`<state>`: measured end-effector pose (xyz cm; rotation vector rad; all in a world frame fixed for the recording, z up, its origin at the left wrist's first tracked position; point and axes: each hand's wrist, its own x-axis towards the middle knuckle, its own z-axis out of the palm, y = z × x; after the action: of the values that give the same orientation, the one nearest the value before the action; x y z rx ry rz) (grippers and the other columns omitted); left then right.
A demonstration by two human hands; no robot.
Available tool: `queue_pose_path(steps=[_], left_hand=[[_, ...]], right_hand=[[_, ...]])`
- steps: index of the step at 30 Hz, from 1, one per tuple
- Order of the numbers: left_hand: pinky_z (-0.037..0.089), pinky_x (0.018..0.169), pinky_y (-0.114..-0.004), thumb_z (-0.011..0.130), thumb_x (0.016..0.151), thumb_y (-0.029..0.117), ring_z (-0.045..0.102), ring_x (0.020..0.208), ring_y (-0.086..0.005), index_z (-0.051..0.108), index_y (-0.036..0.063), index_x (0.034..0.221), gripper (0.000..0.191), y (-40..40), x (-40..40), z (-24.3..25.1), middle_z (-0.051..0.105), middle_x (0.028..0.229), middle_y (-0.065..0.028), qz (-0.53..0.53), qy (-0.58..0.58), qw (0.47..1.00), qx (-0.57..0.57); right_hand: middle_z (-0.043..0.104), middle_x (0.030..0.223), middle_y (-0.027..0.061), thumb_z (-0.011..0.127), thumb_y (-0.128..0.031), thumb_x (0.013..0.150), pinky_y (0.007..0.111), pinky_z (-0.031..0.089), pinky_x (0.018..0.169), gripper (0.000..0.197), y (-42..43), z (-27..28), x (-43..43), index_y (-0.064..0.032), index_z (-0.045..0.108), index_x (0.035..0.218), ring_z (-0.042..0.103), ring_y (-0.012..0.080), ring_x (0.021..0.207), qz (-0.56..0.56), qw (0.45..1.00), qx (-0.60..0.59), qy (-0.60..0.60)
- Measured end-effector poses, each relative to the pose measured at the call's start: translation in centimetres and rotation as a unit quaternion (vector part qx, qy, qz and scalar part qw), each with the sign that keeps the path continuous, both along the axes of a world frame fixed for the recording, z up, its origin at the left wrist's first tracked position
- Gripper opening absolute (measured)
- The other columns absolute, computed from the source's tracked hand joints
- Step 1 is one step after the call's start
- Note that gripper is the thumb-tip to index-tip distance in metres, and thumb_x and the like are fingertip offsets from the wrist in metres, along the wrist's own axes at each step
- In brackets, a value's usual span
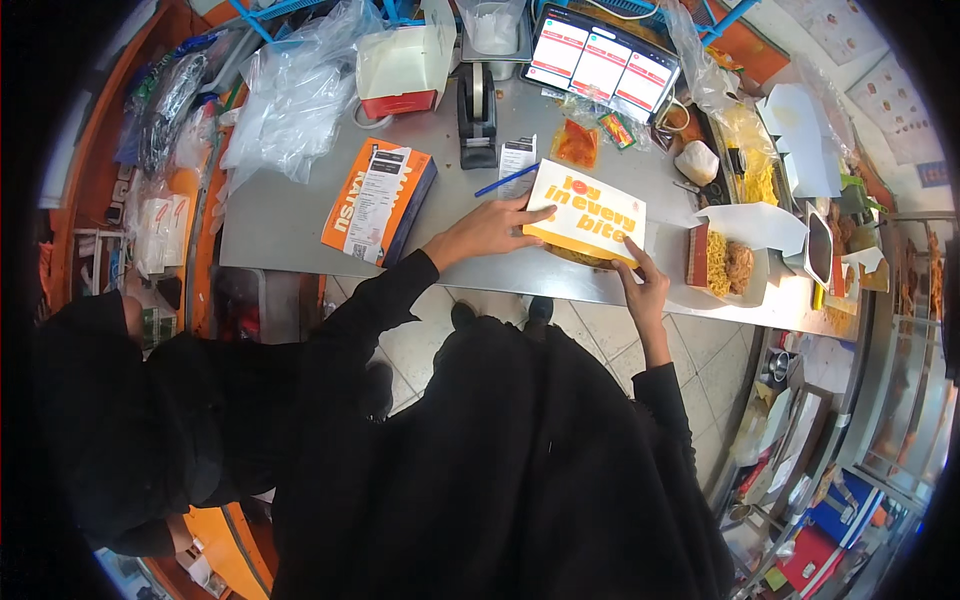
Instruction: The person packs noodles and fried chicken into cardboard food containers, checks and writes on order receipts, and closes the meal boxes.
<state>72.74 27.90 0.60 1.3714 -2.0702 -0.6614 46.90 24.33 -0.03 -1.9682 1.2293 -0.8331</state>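
Note:
Both of my hands hold a white and yellow cardboard food box (586,210) with yellow lettering on its lid, at the front of the steel counter. My left hand (491,232) grips its left side, thumb low and fingers on the lid. At the lower right corner, my right hand (642,279) pinches the front edge. A dark strip shows under that edge; what is inside is hidden. Just behind the box lie a blue pen (507,180) and a printed slip (517,159). To the left rests an orange box (375,199) with a printed slip stuck on top.
A black tape dispenser (478,146) stands behind, near a red sauce packet (576,144) and a tablet (602,61). Clear plastic bags (292,105) lie at left. An open box with noodles and fried chicken (726,262) sits at right. Another person in black (217,420) is close on the left.

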Motion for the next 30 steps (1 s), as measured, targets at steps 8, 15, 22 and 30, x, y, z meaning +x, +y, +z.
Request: queue_pose_path(steps=[8, 15, 22, 30], left_hand=[[0.043, 0.072, -0.03, 0.065, 0.063, 0.027, 0.053, 0.084, -0.0269, 0.044, 0.0163, 0.115, 0.057, -2.0, 0.3, 0.5, 0.047, 0.108, -0.0163, 0.041, 0.047, 0.991, 0.116], [0.034, 0.086, -0.035, 0.07, 0.055, 0.036, 0.036, 0.108, -0.0323, 0.03, 0.0198, 0.122, 0.08, -5.9, 1.4, -0.4, 0.029, 0.122, -0.0168, -0.07, 0.031, 0.997, 0.012], [0.038, 0.079, -0.035, 0.063, 0.062, 0.029, 0.048, 0.092, -0.0321, 0.031, 0.0216, 0.124, 0.07, -6.5, 0.5, 0.3, 0.046, 0.105, -0.0182, -0.074, -0.054, 0.993, 0.073], [0.041, 0.068, -0.035, 0.06, 0.068, 0.032, 0.053, 0.067, -0.0311, 0.033, 0.021, 0.123, 0.062, -6.8, 0.2, 1.0, 0.055, 0.076, -0.0178, -0.059, -0.067, 0.992, 0.094]], right_hand=[[0.057, 0.094, 0.014, 0.066, -0.014, 0.067, 0.029, 0.045, 0.074, 0.035, -1.4, 1.0, -0.1, -0.0091, 0.056, 0.1, 0.057, 0.0171, 0.083, -0.042, 0.994, 0.089, -0.044], [0.041, 0.115, 0.0205, 0.065, -0.014, 0.068, 0.035, 0.047, 0.071, 0.037, -2.8, -0.2, -0.1, -0.0076, 0.054, 0.102, 0.044, 0.024, 0.105, -0.008, 0.996, 0.049, -0.072], [0.036, 0.122, 0.0132, 0.063, -0.01, 0.068, 0.033, 0.048, 0.071, 0.038, -3.7, 0.4, 0.2, -0.0104, 0.052, 0.105, 0.045, 0.0266, 0.104, 0.029, 0.999, -0.016, -0.033], [0.047, 0.113, 0.0124, 0.062, -0.008, 0.067, 0.032, 0.047, 0.07, 0.032, -4.6, 0.5, 0.2, -0.0124, 0.058, 0.098, 0.052, 0.0265, 0.095, 0.004, 0.995, -0.099, 0.004]])
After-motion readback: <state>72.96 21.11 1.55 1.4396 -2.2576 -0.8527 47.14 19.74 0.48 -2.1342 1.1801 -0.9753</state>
